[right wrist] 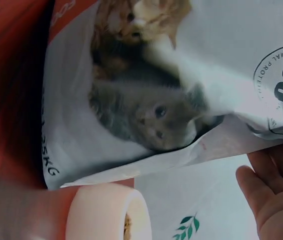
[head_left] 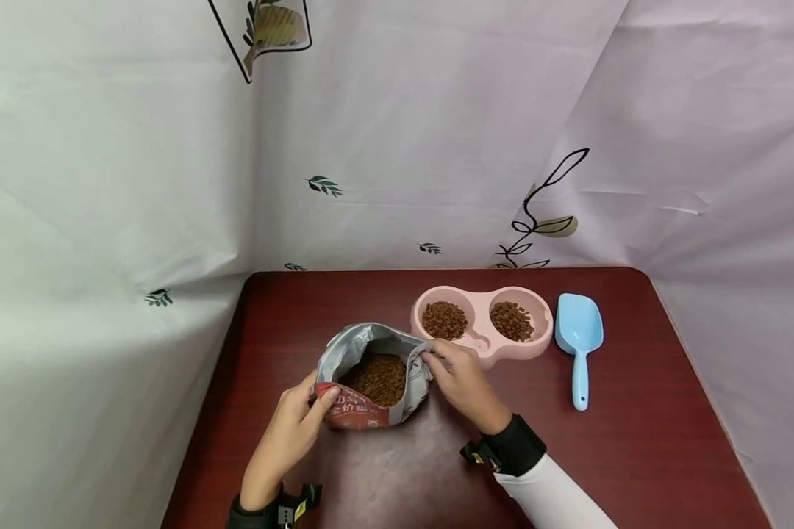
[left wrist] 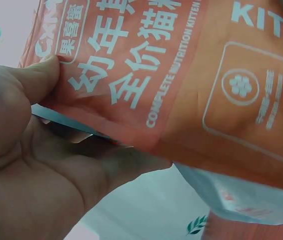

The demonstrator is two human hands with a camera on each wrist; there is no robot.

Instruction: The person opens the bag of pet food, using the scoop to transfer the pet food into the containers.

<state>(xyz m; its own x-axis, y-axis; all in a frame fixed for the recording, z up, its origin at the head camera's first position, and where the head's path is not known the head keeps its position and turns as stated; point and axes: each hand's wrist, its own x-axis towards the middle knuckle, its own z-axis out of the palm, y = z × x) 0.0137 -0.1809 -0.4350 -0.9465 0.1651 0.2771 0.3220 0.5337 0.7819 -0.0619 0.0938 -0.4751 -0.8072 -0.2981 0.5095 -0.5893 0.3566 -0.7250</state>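
Observation:
A bag of kitten food (head_left: 360, 411), red-orange in front with a silver lining, stands with its mouth wide apart, and brown kibble (head_left: 378, 378) shows inside. My left hand (head_left: 290, 425) grips the bag's left edge, thumb on the printed front and fingers behind, as the left wrist view shows. At the opposite side, my right hand (head_left: 463, 378) pinches the rim of the mouth. In the right wrist view the bag's side (right wrist: 181, 90) carries a picture of kittens, with the right hand's fingers (right wrist: 269, 172) at its edge.
Just behind the right hand sits a pink double bowl (head_left: 481, 303) with kibble in both hollows. A light blue scoop (head_left: 578, 330) lies to its right, handle toward me. The dark red table (head_left: 642, 441) ends at a white patterned cloth (head_left: 397, 132) hanging behind it.

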